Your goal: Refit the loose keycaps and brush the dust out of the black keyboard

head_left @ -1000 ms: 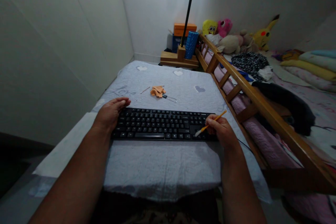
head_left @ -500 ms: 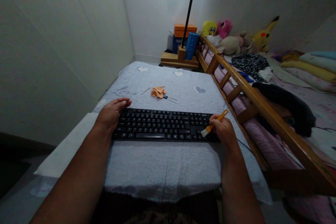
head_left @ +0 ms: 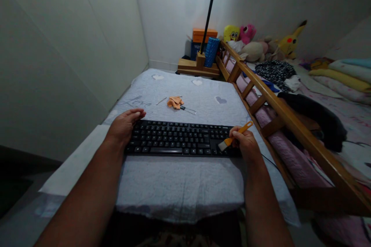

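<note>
A black keyboard lies flat across the cloth-covered table. At its left end, my left hand is closed against the edge, fingers together near the far corner. My right hand grips a small brush with a yellow-orange handle. The pale bristles touch the keys near the arrow and number-pad area. Part of the keyboard's right end is hidden behind the right hand. Farther back lie a crumpled orange cloth, a tool with a dark grip and wire loop, and a thin stick.
A wooden bed rail runs along the right side, with clothes and plush toys beyond it. Behind the table stand a black pole on a wooden base, a blue roller and an orange box. A cable trails at right.
The brush tip has shifted slightly left across the keys, still in my right hand. My left hand stays at the keyboard's left end.
</note>
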### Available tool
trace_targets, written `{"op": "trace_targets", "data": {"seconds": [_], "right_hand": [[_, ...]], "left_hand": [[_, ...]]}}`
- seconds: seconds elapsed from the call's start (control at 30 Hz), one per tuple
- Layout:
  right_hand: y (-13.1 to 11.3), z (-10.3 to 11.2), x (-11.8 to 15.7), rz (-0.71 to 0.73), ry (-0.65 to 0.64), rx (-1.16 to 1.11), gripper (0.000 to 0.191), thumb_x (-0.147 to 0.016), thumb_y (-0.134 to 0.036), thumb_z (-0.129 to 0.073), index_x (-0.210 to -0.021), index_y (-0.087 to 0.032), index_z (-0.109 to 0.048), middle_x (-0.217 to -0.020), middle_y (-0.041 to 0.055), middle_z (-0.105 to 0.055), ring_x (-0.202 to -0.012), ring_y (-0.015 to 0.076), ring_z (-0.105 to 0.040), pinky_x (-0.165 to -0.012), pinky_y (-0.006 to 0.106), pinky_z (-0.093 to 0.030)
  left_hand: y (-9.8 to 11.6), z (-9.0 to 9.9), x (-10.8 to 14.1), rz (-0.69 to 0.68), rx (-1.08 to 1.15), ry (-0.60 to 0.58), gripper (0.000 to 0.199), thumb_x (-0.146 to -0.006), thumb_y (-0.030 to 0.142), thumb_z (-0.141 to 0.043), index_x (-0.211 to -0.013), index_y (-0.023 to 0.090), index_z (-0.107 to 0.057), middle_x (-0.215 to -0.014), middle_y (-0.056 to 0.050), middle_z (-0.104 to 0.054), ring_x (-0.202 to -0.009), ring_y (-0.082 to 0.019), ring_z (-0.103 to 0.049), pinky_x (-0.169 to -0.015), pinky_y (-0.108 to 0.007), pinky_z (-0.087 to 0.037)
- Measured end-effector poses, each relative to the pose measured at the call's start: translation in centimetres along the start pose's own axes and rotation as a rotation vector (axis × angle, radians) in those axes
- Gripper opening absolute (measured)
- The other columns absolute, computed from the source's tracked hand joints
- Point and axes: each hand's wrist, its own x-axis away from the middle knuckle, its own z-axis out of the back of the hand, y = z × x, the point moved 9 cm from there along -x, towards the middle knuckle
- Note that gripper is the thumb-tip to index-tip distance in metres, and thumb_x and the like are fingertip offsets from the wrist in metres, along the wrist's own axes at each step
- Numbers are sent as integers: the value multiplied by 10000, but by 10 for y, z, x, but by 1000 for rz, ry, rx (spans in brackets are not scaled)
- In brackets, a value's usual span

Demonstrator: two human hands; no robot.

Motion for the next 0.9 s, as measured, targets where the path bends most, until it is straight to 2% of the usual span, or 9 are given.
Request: {"op": "trace_targets", "data": {"seconds": [0.13, 0.27, 0.37, 0.5, 0.63, 0.7, 0.9], "right_hand": [[0, -9, 3, -21, -64, -45, 237, -765, -436, -635, -738, -203, -605, -527, -29, -533, -460, 116, -477, -448, 225, -327], [-2, -25, 5, -53, -161, 33, 248, -742, -446, -657, -739, -203, -603, -543, -25, -552, -465, 117, -480, -442, 229, -336], [-3, -20, 2, -30, -110, 108, 239, -721, -437, -634, -684, -206, -587, -511, -26, -523, -454, 120, -461, -435, 235, -335], [-3, 1, -2, 35, 28, 208, 199, -733, -388, -589, -652, -206, -591, -498, -26, -492, -456, 122, -441, -437, 240, -324], [-5, 11, -1, 60, 95, 174, 186, -747, -371, -581, -647, -214, -580, -496, -28, -479, -457, 127, -441, -437, 244, -320], [-5, 5, 1, 42, 59, 105, 199, -758, -391, -594, -667, -214, -578, -498, -30, -488, -456, 126, -449, -443, 243, -336], [-1, -29, 6, -17, -184, 59, 247, -774, -442, -637, -766, -197, -608, -559, -19, -562, -476, 126, -492, -453, 237, -354]], "left_hand": [[-2, 1, -1, 4, 14, 0, 123, -655, 178, -704, -778, 169, -713, -827, -38, -722, -874, -172, -691, -887, -293, -527], [-1, 0, -1, -2, -4, -13, 133, -660, 180, -708, -792, 165, -716, -835, -47, -726, -881, -182, -693, -871, -300, -532], [1, 0, 0, -6, -8, -8, 133, -653, 178, -707, -785, 165, -716, -831, -48, -727, -880, -188, -696, -861, -306, -537], [1, 0, 1, -7, -12, 8, 127, -640, 180, -707, -766, 176, -719, -821, -43, -730, -884, -200, -699, -863, -326, -548], [1, 1, 0, -19, -14, 11, 129, -640, 177, -708, -769, 171, -717, -827, -46, -730, -888, -195, -699, -870, -317, -545], [0, 1, 0, -14, -7, 4, 127, -648, 174, -708, -774, 165, -716, -828, -47, -729, -883, -185, -698, -876, -303, -539], [-1, 1, -1, -1, 2, -3, 114, -667, 164, -702, -780, 161, -719, -833, -53, -728, -888, -180, -698, -856, -280, -535]]}}
